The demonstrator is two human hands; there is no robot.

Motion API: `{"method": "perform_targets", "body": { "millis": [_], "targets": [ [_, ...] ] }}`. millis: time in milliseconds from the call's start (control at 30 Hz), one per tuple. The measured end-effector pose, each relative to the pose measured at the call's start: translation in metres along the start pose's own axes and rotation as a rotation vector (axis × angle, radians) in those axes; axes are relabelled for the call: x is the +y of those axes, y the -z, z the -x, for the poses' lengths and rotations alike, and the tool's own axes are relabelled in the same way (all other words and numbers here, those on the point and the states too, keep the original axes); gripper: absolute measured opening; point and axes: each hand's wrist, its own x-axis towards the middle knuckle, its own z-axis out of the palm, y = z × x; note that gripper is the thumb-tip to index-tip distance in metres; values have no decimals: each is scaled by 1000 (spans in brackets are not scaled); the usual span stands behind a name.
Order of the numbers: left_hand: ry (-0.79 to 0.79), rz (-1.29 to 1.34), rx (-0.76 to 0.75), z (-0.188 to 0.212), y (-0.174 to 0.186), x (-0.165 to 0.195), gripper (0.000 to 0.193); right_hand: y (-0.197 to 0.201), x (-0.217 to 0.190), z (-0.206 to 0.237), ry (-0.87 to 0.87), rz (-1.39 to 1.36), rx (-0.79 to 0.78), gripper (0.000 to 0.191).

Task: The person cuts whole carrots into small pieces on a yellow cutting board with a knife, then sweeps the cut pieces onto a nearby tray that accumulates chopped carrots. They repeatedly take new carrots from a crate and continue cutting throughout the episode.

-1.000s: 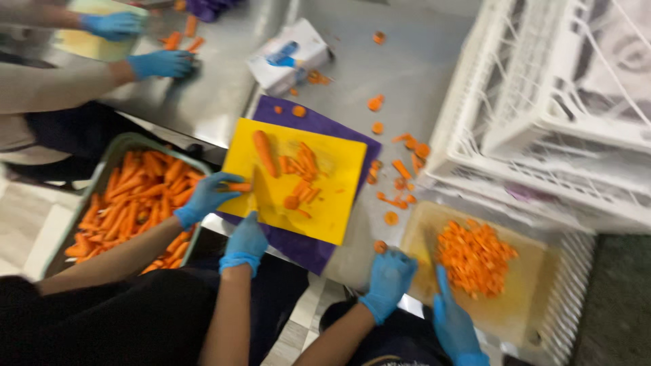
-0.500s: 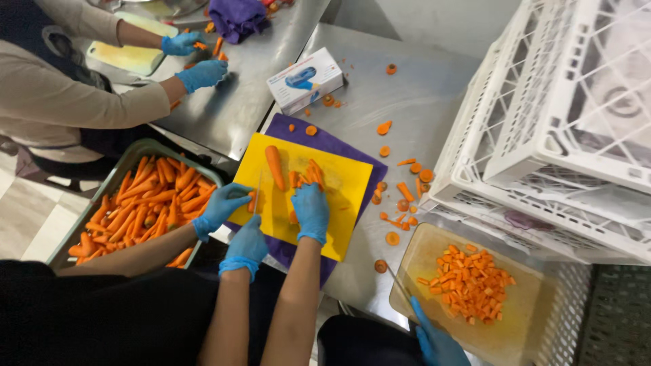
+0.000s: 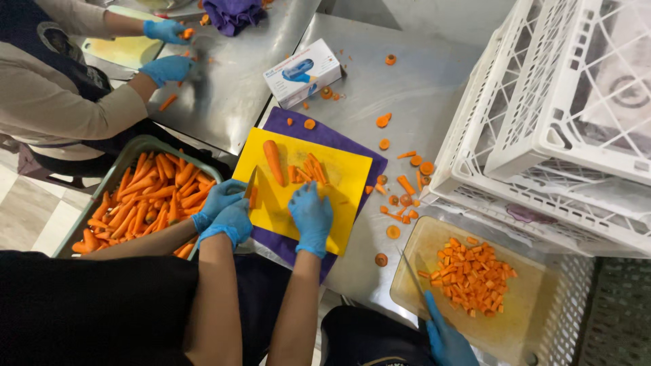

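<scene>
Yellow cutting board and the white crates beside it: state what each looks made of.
Yellow cutting board: likely plastic, since it is a uniform matte yellow with no wood grain. White crates: apparently moulded plastic, with a thin lattice of ribs and slightly glossy walls.

Blue gloves, orange carrots, yellow board on purple cloth

Bright blue gloves on left hand [image 3: 234, 220] and right hand [image 3: 311, 215] at lower centre; plain yellow cutting board [image 3: 342, 193] mid-frame over deep purple cloth [image 3: 324, 134]; orange whole carrot [image 3: 274, 161] and orange carrot sticks [image 3: 306, 171] on the yellow. Grey-green tray [image 3: 129, 154] at left, full of orange peeled carrots [image 3: 146, 196]. Dull silver steel table [image 3: 434, 95] speckled with orange carrot scraps [image 3: 400, 200]. White lattice-patterned crates [image 3: 563, 115] at right. Pale translucent yellow board [image 3: 522, 318] at lower right with orange carrot dice [image 3: 473, 274]. White-and-blue glove box [image 3: 302, 72] at upper centre; purple rag [image 3: 234, 13] at top; beige sleeve [image 3: 61, 108] at upper left.
</scene>
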Motion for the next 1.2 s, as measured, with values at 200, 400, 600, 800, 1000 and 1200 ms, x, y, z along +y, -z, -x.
{"method": "perform_targets", "body": {
  "millis": [200,400,600,800,1000,1200],
  "targets": [
    [11,-13,-215,7,1,-45,62,-5,0,4,-193,-49,-104,64],
    [-65,33,-199,10,7,-53,62,-3,-5,7,-134,-76,-192,67],
    [-174,-247,-209,7,12,-32,30,5,-4,18,-98,-141,-168,67],
    [-225,-522,-141,0,4,9,10,15,5,18,-68,-156,-147,66],
    [-63,-296,-89,-18,-8,12,10,-8,15,18,-93,-133,-207,65],
    [40,187,-18,-20,-4,0,24,-6,6,32,-106,-172,-161,65]
  ]
}}
